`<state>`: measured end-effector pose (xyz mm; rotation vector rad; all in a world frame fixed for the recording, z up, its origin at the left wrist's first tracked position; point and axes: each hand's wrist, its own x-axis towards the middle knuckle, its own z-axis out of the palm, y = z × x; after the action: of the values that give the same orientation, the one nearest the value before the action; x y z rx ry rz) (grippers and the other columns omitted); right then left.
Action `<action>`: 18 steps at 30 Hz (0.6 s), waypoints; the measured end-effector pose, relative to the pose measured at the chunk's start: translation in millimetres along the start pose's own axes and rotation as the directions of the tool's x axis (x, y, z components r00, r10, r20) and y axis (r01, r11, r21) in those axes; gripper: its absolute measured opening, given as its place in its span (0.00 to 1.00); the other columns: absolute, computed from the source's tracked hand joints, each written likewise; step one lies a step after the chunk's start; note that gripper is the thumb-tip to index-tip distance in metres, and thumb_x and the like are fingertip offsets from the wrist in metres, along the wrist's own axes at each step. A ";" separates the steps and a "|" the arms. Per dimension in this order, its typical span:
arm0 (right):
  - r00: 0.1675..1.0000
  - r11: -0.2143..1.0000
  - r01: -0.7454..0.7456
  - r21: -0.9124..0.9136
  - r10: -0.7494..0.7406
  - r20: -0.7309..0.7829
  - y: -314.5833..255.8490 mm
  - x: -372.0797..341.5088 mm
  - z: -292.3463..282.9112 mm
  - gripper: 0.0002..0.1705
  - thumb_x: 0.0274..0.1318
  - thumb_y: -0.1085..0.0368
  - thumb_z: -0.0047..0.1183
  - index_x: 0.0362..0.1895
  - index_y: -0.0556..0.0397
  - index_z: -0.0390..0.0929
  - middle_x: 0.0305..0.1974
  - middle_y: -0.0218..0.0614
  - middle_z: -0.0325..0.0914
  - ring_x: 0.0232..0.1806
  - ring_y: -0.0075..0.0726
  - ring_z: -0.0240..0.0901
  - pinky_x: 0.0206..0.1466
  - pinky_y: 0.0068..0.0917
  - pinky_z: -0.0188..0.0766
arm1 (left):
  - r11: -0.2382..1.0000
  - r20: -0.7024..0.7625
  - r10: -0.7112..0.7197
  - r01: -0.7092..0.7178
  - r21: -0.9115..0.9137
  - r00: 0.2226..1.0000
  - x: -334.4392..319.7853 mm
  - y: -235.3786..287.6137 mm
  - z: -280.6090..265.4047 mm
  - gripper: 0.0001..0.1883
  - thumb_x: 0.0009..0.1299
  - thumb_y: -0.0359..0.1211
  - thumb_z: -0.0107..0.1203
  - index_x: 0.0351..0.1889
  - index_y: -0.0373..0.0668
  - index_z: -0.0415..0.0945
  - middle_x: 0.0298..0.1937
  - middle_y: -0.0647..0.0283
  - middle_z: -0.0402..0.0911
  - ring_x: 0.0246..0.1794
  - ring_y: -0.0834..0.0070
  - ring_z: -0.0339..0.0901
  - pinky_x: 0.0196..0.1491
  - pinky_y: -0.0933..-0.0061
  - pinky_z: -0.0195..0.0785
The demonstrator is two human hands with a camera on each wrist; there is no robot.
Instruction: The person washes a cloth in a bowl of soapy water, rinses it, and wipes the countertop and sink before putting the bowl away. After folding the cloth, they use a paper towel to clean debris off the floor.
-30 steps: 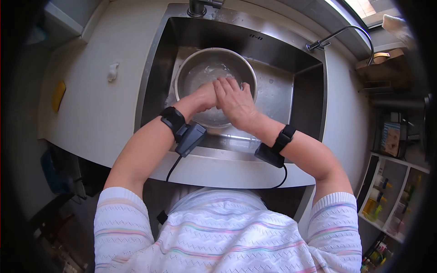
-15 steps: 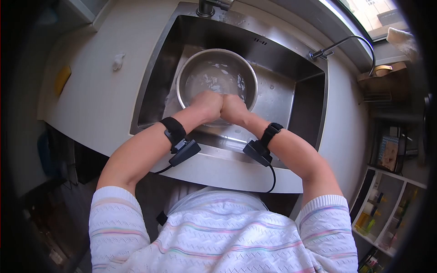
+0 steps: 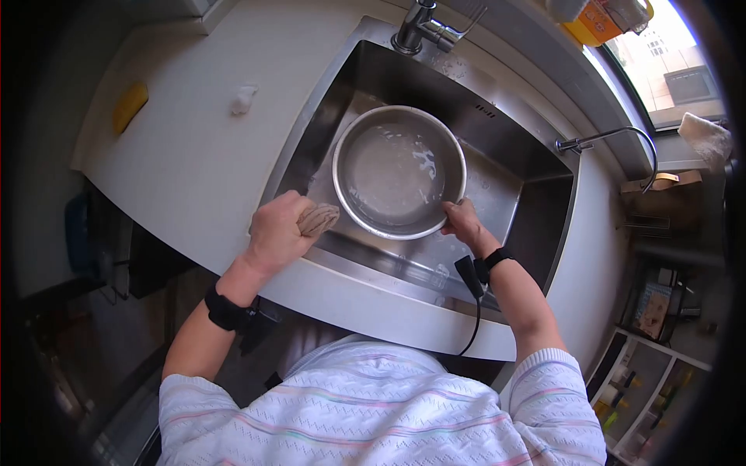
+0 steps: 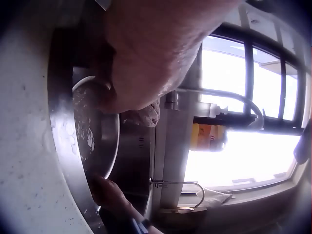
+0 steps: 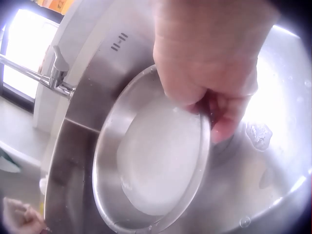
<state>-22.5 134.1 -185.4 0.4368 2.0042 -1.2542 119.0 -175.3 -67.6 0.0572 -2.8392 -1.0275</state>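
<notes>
My left hand point(image 3: 278, 231) is off to the left of the basin, over the sink's front left edge. Its fingers curl round a bunched beige cloth point(image 3: 318, 220), wrung into a wad that pokes out past the thumb. A round metal basin point(image 3: 339, 175) with cloudy water point(image 3: 388, 167) in it sits in the sink point(image 3: 544, 213). At the basin's right front, my right hand point(image 3: 464, 220) grips the rim. In the right wrist view the basin wall point(image 5: 108, 141) looks tilted, with finger and thumb pinching its edge.
Behind the sink stands a chrome faucet point(image 3: 420, 33), and a thin curved tap point(image 3: 622, 130) rises at the right. On the left counter point(image 3: 194, 179) lie a crumpled white item point(image 3: 243, 99) and a yellow object point(image 3: 130, 107). A window point(image 3: 668, 62) is at the back right.
Both hands were together over the basin, then parted. The left came out leftward with the cloth; the right moved to the basin's rim and took hold. The head view has shifted.
</notes>
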 end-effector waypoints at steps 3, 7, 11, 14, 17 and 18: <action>1.000 0.986 0.017 0.168 -0.019 0.007 -20.5 -7.9 2.2 0.12 0.51 0.69 0.42 0.32 0.70 0.67 0.20 0.43 0.70 0.11 0.35 0.66 0.11 0.28 0.66 | 0.990 -0.054 -0.040 0.032 -0.136 0.998 -13.9 -6.6 -12.2 0.09 0.48 0.26 0.61 0.28 0.40 0.76 0.25 0.61 0.74 0.24 0.68 0.73 0.28 0.74 0.66; 0.999 0.939 -0.033 0.344 0.040 -0.013 -72.4 -21.2 3.9 0.08 0.51 0.72 0.42 0.33 0.68 0.67 0.19 0.42 0.68 0.12 0.33 0.65 0.11 0.25 0.62 | 0.971 -0.101 -0.058 0.033 -0.235 0.993 -19.0 -8.4 -21.8 0.11 0.47 0.23 0.60 0.29 0.38 0.76 0.26 0.61 0.74 0.25 0.70 0.73 0.30 0.75 0.66; 0.997 0.951 -0.054 0.304 0.068 -0.036 -80.5 -26.7 6.2 0.08 0.52 0.73 0.42 0.33 0.68 0.67 0.20 0.42 0.68 0.12 0.34 0.65 0.12 0.25 0.62 | 0.970 -0.116 -0.058 0.029 -0.239 0.992 -18.0 -13.5 -25.3 0.10 0.47 0.25 0.60 0.28 0.39 0.75 0.26 0.60 0.74 0.25 0.66 0.73 0.30 0.74 0.66; 0.993 0.940 -0.070 0.333 0.098 -0.068 -79.6 -31.7 0.2 0.08 0.52 0.73 0.42 0.33 0.68 0.67 0.21 0.43 0.68 0.12 0.34 0.65 0.12 0.24 0.62 | 0.965 -0.143 -0.060 0.021 -0.260 0.988 -19.0 -19.0 -27.6 0.09 0.48 0.27 0.61 0.28 0.40 0.74 0.26 0.59 0.73 0.25 0.62 0.72 0.29 0.72 0.66; 0.992 0.958 -0.049 0.282 0.079 -0.096 -74.9 -27.0 -15.2 0.07 0.51 0.73 0.42 0.31 0.68 0.68 0.19 0.41 0.68 0.12 0.33 0.65 0.12 0.24 0.62 | 0.964 -0.151 -0.076 0.035 -0.262 0.986 -22.4 -23.6 -28.9 0.09 0.48 0.27 0.60 0.28 0.40 0.74 0.26 0.59 0.73 0.25 0.62 0.72 0.29 0.72 0.66; 0.993 0.971 -0.026 0.238 0.052 -0.106 -78.4 -30.1 -14.7 0.07 0.50 0.73 0.42 0.30 0.68 0.68 0.18 0.40 0.67 0.12 0.33 0.64 0.11 0.24 0.62 | 0.963 -0.156 -0.087 0.044 -0.265 0.984 -23.3 -24.7 -29.3 0.09 0.48 0.26 0.60 0.28 0.40 0.74 0.26 0.59 0.73 0.25 0.62 0.72 0.29 0.72 0.66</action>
<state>-56.0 113.0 -109.9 0.6718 1.9340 -1.4794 145.7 -211.2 -63.4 0.2038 -2.5469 -1.3337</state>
